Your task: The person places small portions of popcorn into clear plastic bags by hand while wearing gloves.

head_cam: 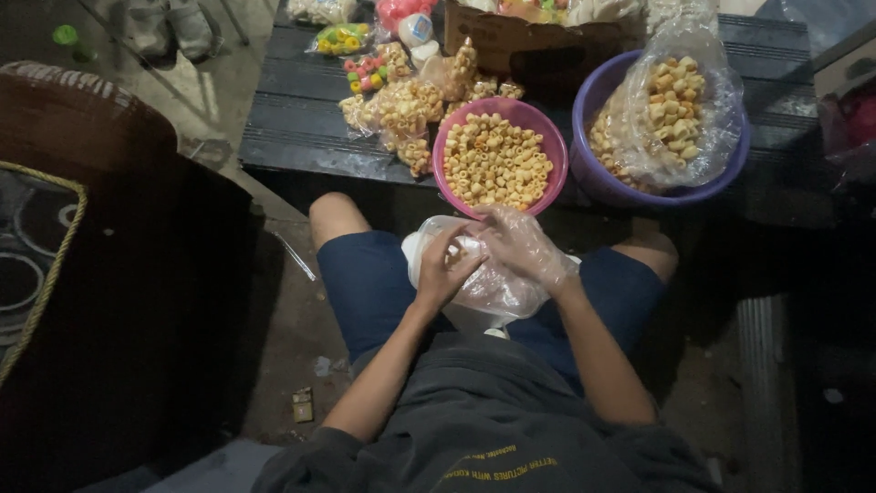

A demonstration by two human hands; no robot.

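Note:
My left hand point(444, 271) and my right hand point(523, 245) meet over my lap, both pinching a clear plastic bag point(497, 288). A thin see-through plastic glove covers the right hand. The bag lies crumpled on my knees, and I cannot tell what it contains. Just beyond the hands a pink bowl point(544, 132) filled with pale ring-shaped snacks stands on the near edge of a low dark bench point(301, 128).
A purple basin point(598, 173) holding a big clear bag of the same snacks point(671, 110) stands right of the pink bowl. Small filled snack packets point(401, 114) lie left of it, a cardboard box point(511, 41) behind. A dark woven basket point(82, 228) stands at my left.

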